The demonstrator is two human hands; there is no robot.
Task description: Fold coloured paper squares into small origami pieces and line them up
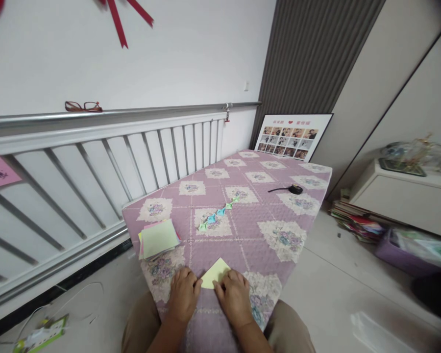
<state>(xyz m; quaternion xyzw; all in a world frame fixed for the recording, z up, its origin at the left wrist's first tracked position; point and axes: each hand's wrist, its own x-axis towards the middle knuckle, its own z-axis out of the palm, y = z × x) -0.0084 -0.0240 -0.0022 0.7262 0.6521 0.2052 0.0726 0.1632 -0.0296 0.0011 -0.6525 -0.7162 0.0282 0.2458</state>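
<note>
A pale yellow sheet of folding paper (215,275) lies near the table's front edge with one corner pointing away from me. It appears folded, though its lower right part is covered. My left hand (184,290) is beside its left corner, fingers curled, the thumb side touching that corner. Over the right side rests my right hand (234,293), its thumb on the paper and its fingers bent round the right corner. Farther back is a row of small folded paper pieces, green (203,227) and blue (211,218). A stack of coloured paper sheets (160,239) sits at the left.
A purple flowered cloth (242,245) covers the table. On its right part lies a black tape measure (296,189). A photo board (292,136) leans at the far end. Along the left runs a white radiator (132,162), with glasses (84,106) on the ledge above.
</note>
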